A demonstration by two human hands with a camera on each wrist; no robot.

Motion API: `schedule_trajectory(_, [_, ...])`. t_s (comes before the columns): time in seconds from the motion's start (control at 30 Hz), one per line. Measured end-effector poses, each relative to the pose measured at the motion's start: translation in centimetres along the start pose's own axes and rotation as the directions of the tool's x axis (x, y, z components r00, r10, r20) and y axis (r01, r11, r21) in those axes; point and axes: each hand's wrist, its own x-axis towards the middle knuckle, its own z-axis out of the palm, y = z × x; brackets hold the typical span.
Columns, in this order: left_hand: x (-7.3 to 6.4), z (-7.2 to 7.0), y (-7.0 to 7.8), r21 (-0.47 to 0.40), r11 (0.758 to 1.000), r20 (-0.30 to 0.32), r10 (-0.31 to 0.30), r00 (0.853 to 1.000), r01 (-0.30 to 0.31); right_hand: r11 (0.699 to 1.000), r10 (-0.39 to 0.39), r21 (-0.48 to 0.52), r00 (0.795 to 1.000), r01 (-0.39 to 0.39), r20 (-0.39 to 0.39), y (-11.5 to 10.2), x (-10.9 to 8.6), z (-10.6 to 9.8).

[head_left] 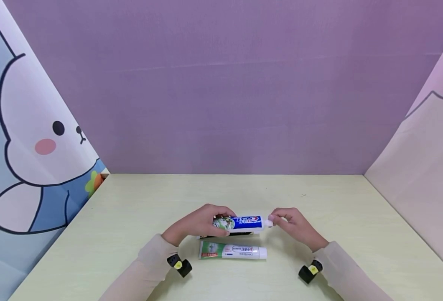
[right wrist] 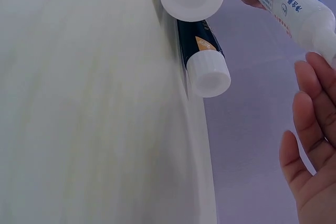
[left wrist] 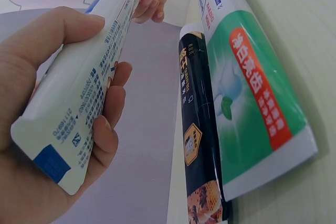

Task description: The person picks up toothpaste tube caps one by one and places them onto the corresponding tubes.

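Note:
My left hand [head_left: 209, 220] grips a blue-and-white toothpaste tube [head_left: 245, 223] around its body, with the fingers on one side and the thumb on the other. In the left wrist view the tube's printed white back [left wrist: 84, 82] and flat crimped end face the camera. The tube's white cap [head_left: 268, 223] points right, and my right hand [head_left: 294, 225] pinches it between thumb and fingertips. Most of the cap is hidden or cut off in the right wrist view, where the other fingers [right wrist: 310, 124] of that hand are loosely bent.
On the pale table [head_left: 131, 200] lies a green-and-white toothpaste tube [head_left: 232, 251], nearer the body than the hands. Beside it is a black toothpaste tube [left wrist: 197, 124], partly hidden under the held one in the head view. A purple wall [head_left: 229, 92] stands behind the table.

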Motion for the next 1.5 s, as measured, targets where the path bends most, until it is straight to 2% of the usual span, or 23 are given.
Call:
schedule_trajectory(0.23, [-0.9, 0.0, 0.2, 0.007, 1.0, 0.007, 0.012, 1.0, -0.012, 0.999, 0.038, -0.014, 0.999, -0.038, -0.019, -1.0, -0.7, 0.7])
schedule_trajectory(0.5, [-1.9, 0.1, 0.1, 0.013, 1.0, 0.023, 0.027, 0.999, -0.027, 1.0, 0.007, -0.003, 0.999, -0.008, -0.04, -2.6, -1.3, 1.8])
schedule_trajectory(1.27, [-2.2, 0.1, 0.1, 0.016, 0.999, 0.027, 0.028, 0.999, -0.028, 1.0, 0.003, -0.021, 0.998, -0.005, -0.067, -2.7, -1.7, 2.1])
schedule_trajectory(1.5, [-2.1, 0.1, 0.3, 0.023, 1.0, 0.02, 0.018, 1.0, -0.018, 0.998, 0.041, -0.053, 0.996, -0.045, -0.074, -3.4, -1.5, 1.9])
